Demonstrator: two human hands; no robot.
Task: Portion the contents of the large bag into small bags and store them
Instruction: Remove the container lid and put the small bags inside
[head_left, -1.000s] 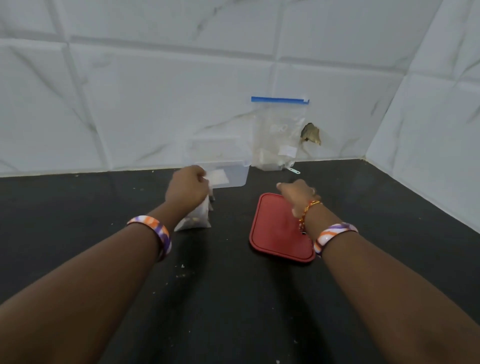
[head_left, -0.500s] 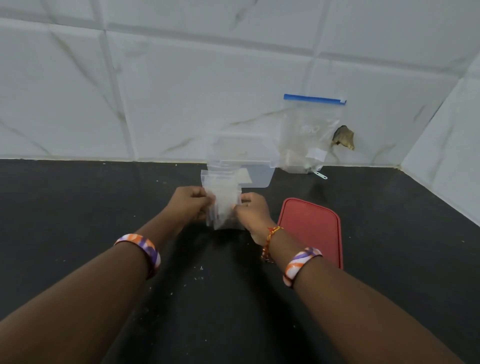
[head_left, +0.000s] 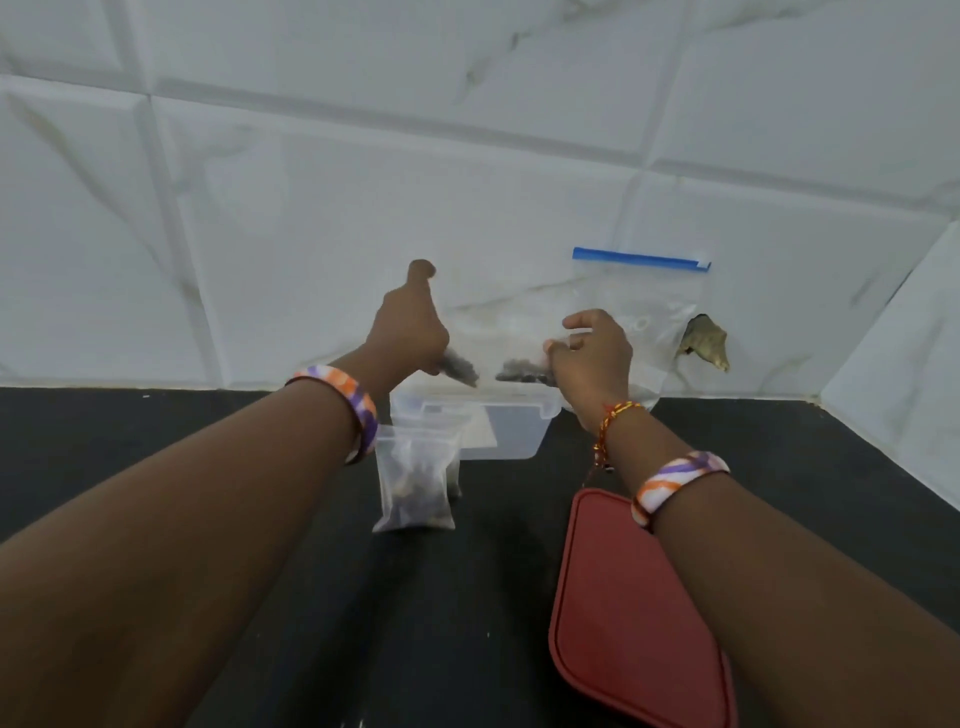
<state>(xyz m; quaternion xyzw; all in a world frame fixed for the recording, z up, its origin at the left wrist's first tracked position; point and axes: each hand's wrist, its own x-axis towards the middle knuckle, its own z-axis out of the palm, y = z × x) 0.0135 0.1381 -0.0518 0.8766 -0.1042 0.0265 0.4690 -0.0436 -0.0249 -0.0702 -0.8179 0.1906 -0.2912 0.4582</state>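
Observation:
My left hand (head_left: 410, 330) and my right hand (head_left: 595, 356) pinch the two sides of a small clear bag (head_left: 498, 338) and hold it up above an open clear plastic container (head_left: 519, 431). Dark contents (head_left: 522, 374) lie along the bag's lower edge. My left thumb points up. A second small bag (head_left: 415, 486) with dark contents stands on the black counter in front of the container. The large zip bag (head_left: 644, 306) with a blue seal strip leans on the tiled wall behind my right hand.
A red container lid (head_left: 639, 618) lies flat on the counter under my right forearm. A broken hole in the wall tile (head_left: 704, 343) shows right of the large bag. White tiled walls meet in a corner at the right.
Both hands have risen from the counter with one small bag, now held over the container. Another small bag stays standing on the counter. The view has tilted up.

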